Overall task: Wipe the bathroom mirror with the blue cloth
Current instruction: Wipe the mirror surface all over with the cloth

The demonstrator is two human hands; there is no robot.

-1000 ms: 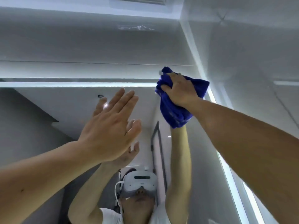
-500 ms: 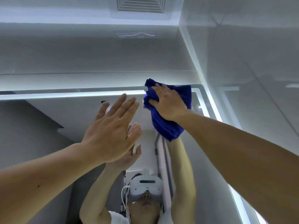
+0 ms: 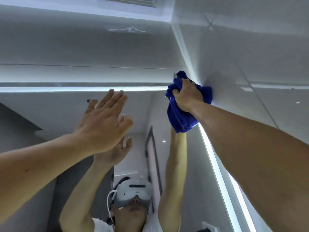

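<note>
Left forearm: comes in from the near left edge and rises toward the middle of the view, bare.
Right forearm: comes in from the near right edge and rises toward the upper middle, bare.
Left hand (image 3: 102,124): released, fingers straight and close together, holding nothing; it is raised flat toward the mirror (image 3: 50,111), left of the cloth. Its mirrored twin meets it near the thumb, but whether the palm touches the glass cannot be told.
Right hand (image 3: 188,96): clenched round the blue cloth (image 3: 180,119), fingers curled into the bunched fabric, knuckles toward the camera.
Blue cloth: crumpled into a wad under the right hand, pressed against the mirror's far right top corner; one fold sticks out above the fingers and a longer fold hangs below the wrist.
Mirror: fills the lower left and middle of the view, seen from below at a steep angle.
Light strips: a bright band (image 3: 66,89) runs along the mirror's top edge, and another (image 3: 215,161) runs down its right edge; the cloth sits where they meet.
Reflection: both raised arms, a white top, and a pale headset (image 3: 133,192) worn over the eyes.
Side wall (image 3: 250,56): glossy pale tiles with thin joints, right of the mirror.
Ceiling vent (image 3: 132,0): slatted grille at the far top edge, partly cut off.
</note>
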